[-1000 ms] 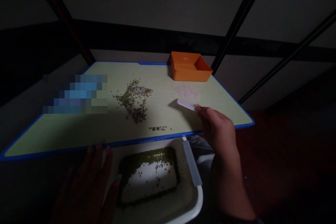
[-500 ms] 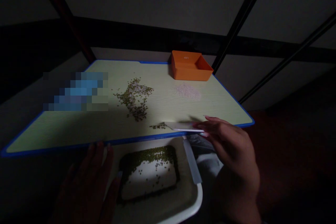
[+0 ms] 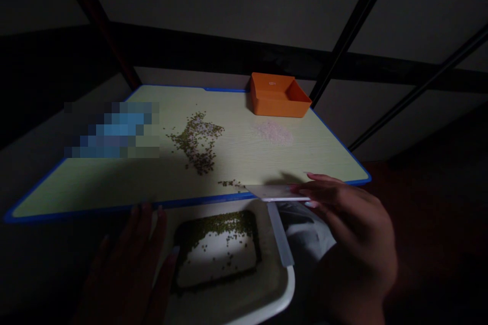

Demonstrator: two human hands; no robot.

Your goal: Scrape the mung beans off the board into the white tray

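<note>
My right hand (image 3: 353, 218) pinches a flat white plastic scraper (image 3: 276, 193) at the board's front edge. The scraper's tip lies beside a small patch of green mung beans (image 3: 230, 183). A longer scattered band of the beans (image 3: 196, 142) lies further back on the pale green, blue-edged board (image 3: 244, 165). To its right is a small heap of pale pinkish grains (image 3: 273, 133). My left hand (image 3: 131, 269) is dim, open with its fingers spread, next to the left side of a white tray (image 3: 284, 294) below the board. The tray holds more beans (image 3: 215, 224) around a bare white middle.
An orange plastic box (image 3: 277, 96) stands at the board's back edge. A pale strip (image 3: 280, 233) lies across the tray's right side. A pixelated patch (image 3: 112, 129) hides the board's left part. Dark frame bars (image 3: 353, 35) run behind the board.
My right hand has moved rightward and closer along the board's front edge, carrying the scraper away from the pale grains. My left hand and the tray stay nearly still.
</note>
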